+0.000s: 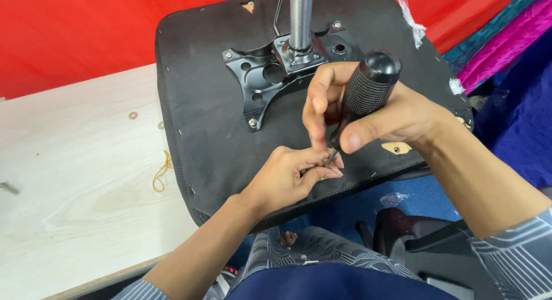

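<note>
An upturned black chair seat [213, 127] lies on a pale wooden table [75, 179], with a black metal mounting plate [259, 76] and a chrome gas cylinder [300, 15] bolted to its underside. My right hand [374, 119] is shut on a screwdriver with a black knurled handle [368, 84], its tip pointing down at the seat's near edge. My left hand [290, 176] pinches something small at the screwdriver tip; what it is stays hidden by the fingers.
A yellow rubber band [161, 170], two small washers [133, 115] and a loose screw [8, 188] lie on the table. Red cloth hangs behind. Blue and pink fabric is at the right. A black chair part [414, 242] sits below by my knees.
</note>
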